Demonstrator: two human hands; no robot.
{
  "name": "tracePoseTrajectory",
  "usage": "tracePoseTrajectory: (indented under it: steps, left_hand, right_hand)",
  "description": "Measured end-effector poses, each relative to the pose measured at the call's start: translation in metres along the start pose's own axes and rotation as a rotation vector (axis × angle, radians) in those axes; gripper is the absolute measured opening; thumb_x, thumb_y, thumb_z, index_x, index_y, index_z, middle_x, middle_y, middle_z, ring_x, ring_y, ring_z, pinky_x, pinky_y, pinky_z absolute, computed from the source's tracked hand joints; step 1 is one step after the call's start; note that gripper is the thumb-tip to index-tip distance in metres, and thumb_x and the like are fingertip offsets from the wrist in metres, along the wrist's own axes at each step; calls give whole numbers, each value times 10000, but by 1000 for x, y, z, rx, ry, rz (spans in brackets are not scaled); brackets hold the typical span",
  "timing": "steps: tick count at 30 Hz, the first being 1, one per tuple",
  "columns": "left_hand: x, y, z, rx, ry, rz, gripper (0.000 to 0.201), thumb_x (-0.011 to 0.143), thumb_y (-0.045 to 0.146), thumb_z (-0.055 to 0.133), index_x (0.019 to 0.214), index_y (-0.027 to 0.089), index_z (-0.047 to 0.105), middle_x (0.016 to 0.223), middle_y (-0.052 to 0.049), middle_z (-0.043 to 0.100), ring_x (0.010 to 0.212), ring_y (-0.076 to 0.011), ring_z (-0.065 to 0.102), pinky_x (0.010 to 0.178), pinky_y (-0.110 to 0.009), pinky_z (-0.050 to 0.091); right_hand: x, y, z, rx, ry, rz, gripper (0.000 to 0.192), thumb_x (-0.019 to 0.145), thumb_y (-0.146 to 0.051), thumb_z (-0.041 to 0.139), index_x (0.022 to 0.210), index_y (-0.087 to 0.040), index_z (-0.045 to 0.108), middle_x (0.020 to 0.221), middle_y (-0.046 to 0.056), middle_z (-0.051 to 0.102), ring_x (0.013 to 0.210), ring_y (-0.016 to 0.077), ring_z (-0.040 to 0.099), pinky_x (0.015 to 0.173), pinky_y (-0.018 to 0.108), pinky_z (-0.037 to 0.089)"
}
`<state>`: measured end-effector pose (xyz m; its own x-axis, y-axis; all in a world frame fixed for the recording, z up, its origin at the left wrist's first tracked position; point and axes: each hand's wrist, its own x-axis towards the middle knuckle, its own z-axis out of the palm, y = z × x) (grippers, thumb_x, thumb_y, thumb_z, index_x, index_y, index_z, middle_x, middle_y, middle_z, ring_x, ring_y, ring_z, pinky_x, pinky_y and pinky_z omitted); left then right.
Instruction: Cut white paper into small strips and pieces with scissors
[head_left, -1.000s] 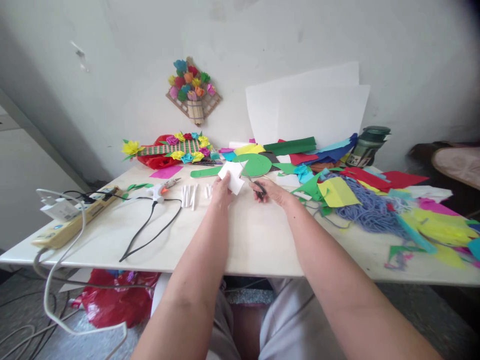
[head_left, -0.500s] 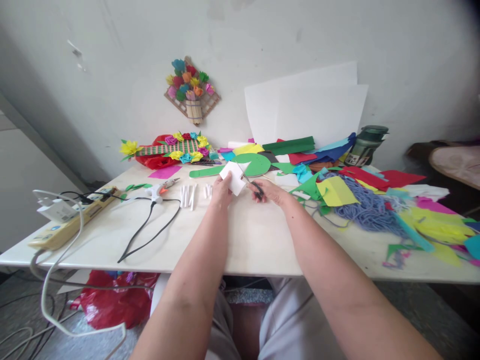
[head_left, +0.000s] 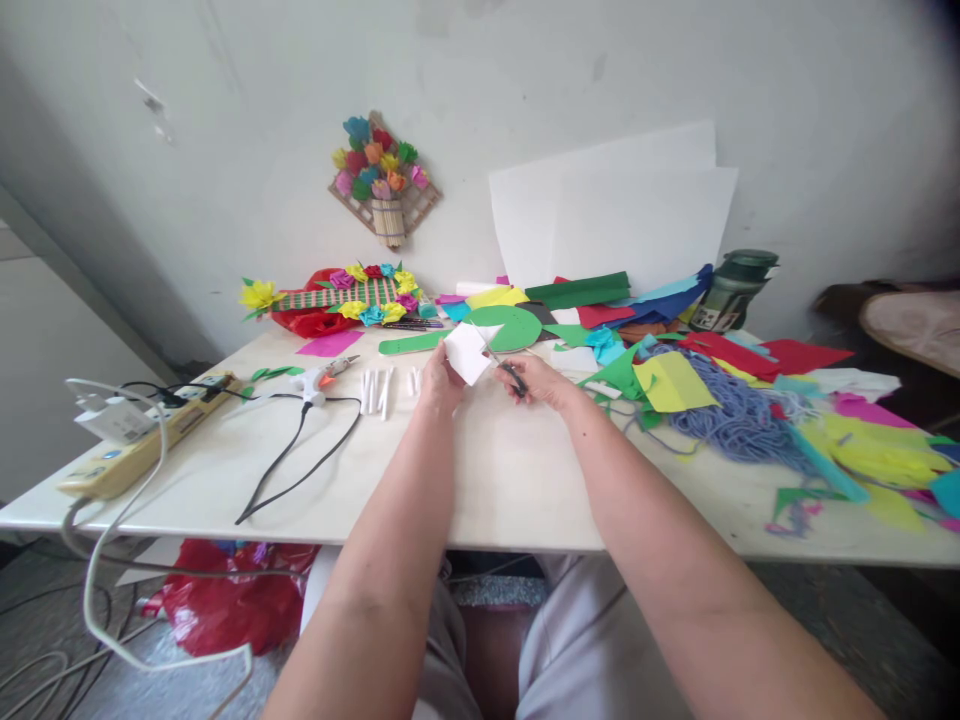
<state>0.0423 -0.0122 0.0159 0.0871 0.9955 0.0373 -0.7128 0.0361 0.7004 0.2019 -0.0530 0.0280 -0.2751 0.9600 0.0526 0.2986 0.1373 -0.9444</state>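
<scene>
My left hand is closed on a white piece of paper with a notch at its right edge. My right hand grips a pair of scissors by the dark handles, the blades pointing up and left at the paper's right side. Whether the blades touch the paper I cannot tell. Just beyond the paper lies a green guitar-like cutout with a long strip at its left. Several short white paper rolls lie left of my left hand.
A hot glue gun with a looped black cord and a power strip are at the left. Blue yarn and coloured paper scraps cover the right side. A dark bottle stands behind; a flower-decorated craft lies at the back left.
The paper has turned slightly between the hands, and my left hand has shifted a little left. The scissors stay at the paper's right edge.
</scene>
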Motion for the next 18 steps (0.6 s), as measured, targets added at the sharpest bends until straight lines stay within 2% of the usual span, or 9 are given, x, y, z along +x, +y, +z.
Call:
tracePoseTrajectory:
  steps: [3, 7, 10, 18]
  left_hand:
    - [-3, 2, 3, 16, -26, 19, 494, 792, 490, 486, 1098, 110, 560, 896, -112, 677, 907, -245, 636, 776, -343, 504]
    - [-6, -1, 2, 100, -81, 57, 410, 741, 288, 611, 1092, 85, 550, 819, -109, 684, 831, -233, 653, 792, -346, 496]
    - [-7, -3, 0, 130, -98, 72, 412, 711, 182, 629, 1099, 77, 535, 756, -97, 681, 761, -219, 659, 773, -346, 499]
    - [-4, -4, -3, 134, -162, 74, 430, 699, 196, 650, 1096, 81, 531, 783, -112, 682, 780, -229, 658, 790, -369, 493]
  right_hand:
    - [0, -1, 1, 0, 9, 21, 173, 728, -321, 598, 741, -156, 548, 496, -46, 505, 353, 59, 470, 287, 155, 239]
    - [0, -2, 2, -15, 16, 41, 201, 716, -340, 622, 752, -159, 542, 508, -43, 520, 360, 59, 478, 293, 155, 236]
    - [-1, -2, 3, -22, 17, 54, 240, 709, -367, 644, 741, -161, 525, 521, -40, 528, 367, 55, 480, 296, 148, 250]
    - [-2, -2, 0, 14, -12, 32, 291, 762, -416, 601, 705, -160, 473, 555, -15, 568, 385, 54, 502, 300, 137, 294]
